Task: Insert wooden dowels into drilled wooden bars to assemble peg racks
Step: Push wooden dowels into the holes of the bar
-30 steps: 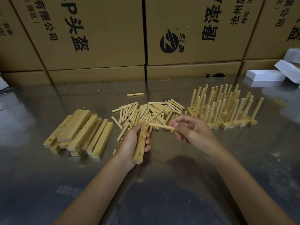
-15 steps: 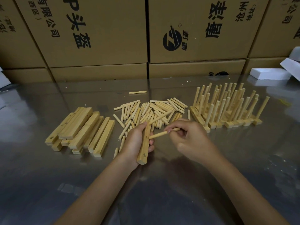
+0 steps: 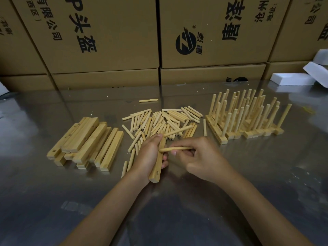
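My left hand (image 3: 149,156) grips a drilled wooden bar (image 3: 156,172) held lengthwise, one hole showing near its close end. One dowel (image 3: 178,130) sticks out of the bar's far end, pointing right. My right hand (image 3: 202,157) pinches a second dowel (image 3: 174,149) lying level, its left tip touching the bar's side by my left fingers. Loose dowels (image 3: 163,121) lie heaped just beyond both hands. Plain drilled bars (image 3: 88,141) are stacked at the left. Finished peg racks (image 3: 245,118) stand upright at the right.
All of this rests on a shiny metal table (image 3: 177,210). Cardboard boxes (image 3: 204,41) form a wall along the back edge. White foam blocks (image 3: 291,81) lie at the far right. One stray dowel (image 3: 148,100) lies alone behind the heap.
My right hand has carried its dowel down and left from the heap until its tip meets the bar. My left hand has held the bar nearly still.
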`<move>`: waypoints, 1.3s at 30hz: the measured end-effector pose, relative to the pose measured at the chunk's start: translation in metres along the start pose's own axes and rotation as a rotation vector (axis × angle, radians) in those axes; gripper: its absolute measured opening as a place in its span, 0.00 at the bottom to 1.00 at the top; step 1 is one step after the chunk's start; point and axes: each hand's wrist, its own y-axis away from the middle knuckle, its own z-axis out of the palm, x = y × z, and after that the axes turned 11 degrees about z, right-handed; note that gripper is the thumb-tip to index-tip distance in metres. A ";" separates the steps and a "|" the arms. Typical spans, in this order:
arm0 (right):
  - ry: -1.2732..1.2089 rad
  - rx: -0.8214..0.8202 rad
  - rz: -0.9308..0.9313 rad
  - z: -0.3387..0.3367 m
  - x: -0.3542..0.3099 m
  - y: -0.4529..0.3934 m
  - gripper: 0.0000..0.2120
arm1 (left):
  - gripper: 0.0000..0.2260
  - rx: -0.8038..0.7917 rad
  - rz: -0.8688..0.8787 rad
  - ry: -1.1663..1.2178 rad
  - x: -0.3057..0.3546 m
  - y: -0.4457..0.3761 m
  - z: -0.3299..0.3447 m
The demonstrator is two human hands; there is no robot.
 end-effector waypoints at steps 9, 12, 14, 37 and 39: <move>-0.006 0.009 0.032 0.007 0.004 0.000 0.09 | 0.11 0.035 0.030 -0.007 -0.004 -0.003 -0.001; 0.005 0.001 0.059 0.011 0.008 -0.001 0.08 | 0.10 0.051 0.054 -0.047 -0.007 -0.004 -0.002; -0.004 0.008 0.068 0.013 0.010 -0.001 0.08 | 0.09 0.058 0.067 -0.067 -0.009 -0.004 -0.001; -0.410 -0.018 0.359 0.030 0.010 -0.001 0.08 | 0.15 0.064 0.016 0.028 -0.007 -0.008 -0.008; -0.427 -0.027 0.386 0.029 0.009 -0.001 0.08 | 0.17 0.031 0.013 0.043 -0.006 -0.010 -0.008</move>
